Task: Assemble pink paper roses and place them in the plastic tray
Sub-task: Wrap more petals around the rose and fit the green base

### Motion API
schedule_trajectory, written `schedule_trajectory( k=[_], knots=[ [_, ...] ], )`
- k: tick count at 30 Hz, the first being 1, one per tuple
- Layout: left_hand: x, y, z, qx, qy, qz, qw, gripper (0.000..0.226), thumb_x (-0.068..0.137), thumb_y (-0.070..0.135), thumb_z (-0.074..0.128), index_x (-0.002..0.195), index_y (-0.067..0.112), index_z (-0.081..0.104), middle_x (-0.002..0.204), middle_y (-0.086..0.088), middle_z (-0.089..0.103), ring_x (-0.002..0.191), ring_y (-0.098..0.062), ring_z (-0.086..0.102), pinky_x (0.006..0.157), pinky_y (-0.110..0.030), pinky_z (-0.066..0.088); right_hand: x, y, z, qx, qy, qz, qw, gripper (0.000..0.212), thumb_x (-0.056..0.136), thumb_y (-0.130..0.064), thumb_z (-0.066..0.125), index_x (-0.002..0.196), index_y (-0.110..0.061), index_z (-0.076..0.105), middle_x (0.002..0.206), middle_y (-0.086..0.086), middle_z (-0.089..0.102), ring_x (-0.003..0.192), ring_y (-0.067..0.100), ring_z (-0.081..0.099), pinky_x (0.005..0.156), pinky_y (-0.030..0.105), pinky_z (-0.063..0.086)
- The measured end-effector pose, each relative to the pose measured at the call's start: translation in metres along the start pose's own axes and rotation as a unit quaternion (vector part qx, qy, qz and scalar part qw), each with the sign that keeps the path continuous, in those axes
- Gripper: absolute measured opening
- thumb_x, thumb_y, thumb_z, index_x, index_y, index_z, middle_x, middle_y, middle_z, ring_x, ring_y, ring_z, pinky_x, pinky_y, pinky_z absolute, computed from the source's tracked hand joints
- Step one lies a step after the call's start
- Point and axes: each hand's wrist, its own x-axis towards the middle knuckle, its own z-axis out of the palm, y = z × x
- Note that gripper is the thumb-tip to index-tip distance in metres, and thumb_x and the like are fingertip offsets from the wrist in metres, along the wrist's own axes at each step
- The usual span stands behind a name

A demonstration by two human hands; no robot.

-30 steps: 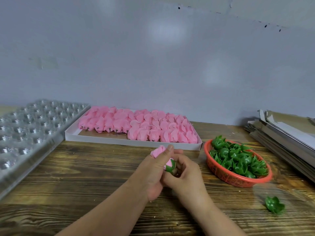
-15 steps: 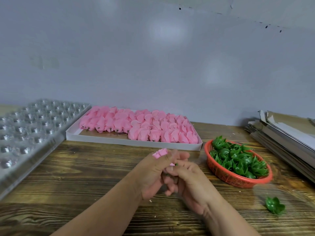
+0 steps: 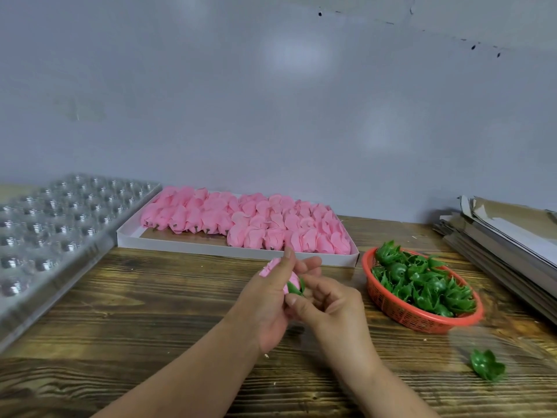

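1. Rose (image 3: pixel 272 268) in hand: pink paper bud with a green calyx (image 3: pixel 294 287) at its base, held above the wooden table (image 3: pixel 150 297), centre of the scene, just near of the white box.
2. Your left hand (image 3: pixel 271 300) grips the bud, fingers curled round it, index finger extended along the top.
3. Your right hand (image 3: pixel 327 303) pinches the calyx at the base of the bud, thumb and fingers curled in on it.
4. Judgement: you're mid-assembly, seating the calyx on the bud. I can't tell if it's fully on; your fingers hide the joint.
5. Plastic tray (image 3: pixel 60 230), far left: every cavity I can see holds no rose. So nothing placed yet, as far as the view shows; its near-left end runs out of frame.
6. White box (image 3: pixel 241 251), far centre: mostly full of pink buds (image 3: pixel 256 218), with a bare strip at its near-left. Big backlog left.
7. Orange basket (image 3: pixel 422 318), right: well stocked with green calyxes (image 3: pixel 422 282). One loose calyx (image 3: pixel 486 365) lies on the table, near right.
8. Remaining: finish this one, carry it left to the tray, then repeat for the rest. Looks like an early stage.
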Motion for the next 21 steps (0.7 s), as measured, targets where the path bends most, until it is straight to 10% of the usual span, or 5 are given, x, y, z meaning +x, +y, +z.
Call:
schedule_trajectory(
  k=[7,12,17,21],
  knots=[
    [-0.002,-0.001,-0.002,-0.061,0.0,-0.034,0.998,0.03,0.078,0.041,0.061,0.067,0.015,0.071,0.107,-0.01,0.073,0.095,-0.02,0.071,0.069,-0.038,0.06,0.0,0.002,-0.001,-0.165,0.014,-0.089,0.982,0.045,0.075,-0.008,0.073,0.114,-0.028,0.064,0.115,-0.012,0.065,0.111,-0.005,0.057,0.098,0.018,0.044],
    [0.0,-0.001,-0.005,-0.024,-0.034,-0.044,0.998,0.031,0.078,0.042,0.061,0.066,0.017,0.074,0.106,-0.007,0.073,0.089,-0.022,0.071,0.085,-0.04,0.056,0.0,0.002,0.0,-0.061,0.03,-0.021,0.997,0.027,0.075,-0.004,0.073,0.084,-0.03,0.075,0.074,0.008,0.068,0.07,0.013,0.058,0.068,0.029,0.048],
    [-0.003,0.004,-0.008,0.061,-0.08,-0.042,0.994,0.028,0.071,0.038,0.067,0.079,0.011,0.065,0.111,-0.001,0.072,0.045,-0.01,0.047,0.044,-0.022,0.035,0.007,0.001,-0.002,0.173,-0.018,0.153,0.973,0.01,0.075,-0.006,0.073,0.066,-0.005,0.071,0.054,0.011,0.058,0.045,0.015,0.051,0.046,0.021,0.047],
    [-0.002,0.005,-0.011,0.111,-0.097,-0.033,0.989,0.025,0.066,0.042,0.071,0.067,0.017,0.069,0.111,-0.003,0.072,0.072,-0.017,0.05,0.042,-0.022,0.035,0.008,-0.001,-0.004,0.282,-0.062,0.213,0.934,0.01,0.071,-0.015,0.069,0.067,-0.007,0.073,0.061,0.012,0.063,0.046,0.013,0.055,0.045,0.023,0.05]
  ],
)
